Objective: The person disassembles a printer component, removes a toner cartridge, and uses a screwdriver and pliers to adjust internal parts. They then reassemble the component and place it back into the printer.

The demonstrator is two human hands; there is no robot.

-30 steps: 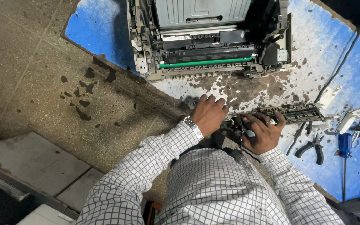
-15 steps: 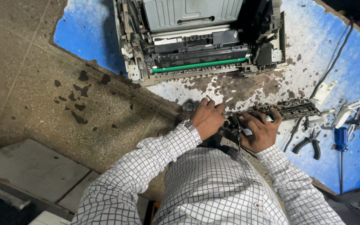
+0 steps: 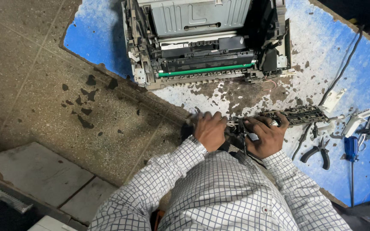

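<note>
Head camera: both hands have stayed clamped on the long black printer part (image 3: 298, 115) at the near edge of the blue table (image 3: 365, 60), left hand (image 3: 210, 130) beside right hand (image 3: 267, 136); pliers (image 3: 317, 152) right, opened printer (image 3: 206, 40) beyond.

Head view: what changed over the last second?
Little changed. The left hand and right hand keep gripping the long black printer part on the worn blue table. Only the camera shifted slightly. The opened printer and pliers lie as before.
</note>
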